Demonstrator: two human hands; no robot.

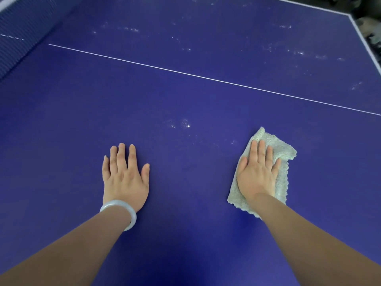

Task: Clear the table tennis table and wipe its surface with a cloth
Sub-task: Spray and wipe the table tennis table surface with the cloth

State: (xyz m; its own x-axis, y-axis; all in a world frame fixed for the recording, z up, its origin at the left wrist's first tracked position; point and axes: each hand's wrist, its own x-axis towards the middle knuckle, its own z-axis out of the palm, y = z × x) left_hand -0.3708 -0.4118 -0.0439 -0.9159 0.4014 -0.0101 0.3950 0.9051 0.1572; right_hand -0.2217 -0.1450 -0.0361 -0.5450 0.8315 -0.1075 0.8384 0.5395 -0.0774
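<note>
Flat on the blue table, the right hand presses a pale green cloth with straight fingers, gripping nothing. Well apart, the left hand, bangle at the wrist, lies spread and empty. White specks dot the surface beyond; no writing shows.

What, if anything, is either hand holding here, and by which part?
Nothing is gripped. The right hand lies flat, fingers straight, pressing the middle of the cloth; the left hand rests flat on the bare table.
</note>
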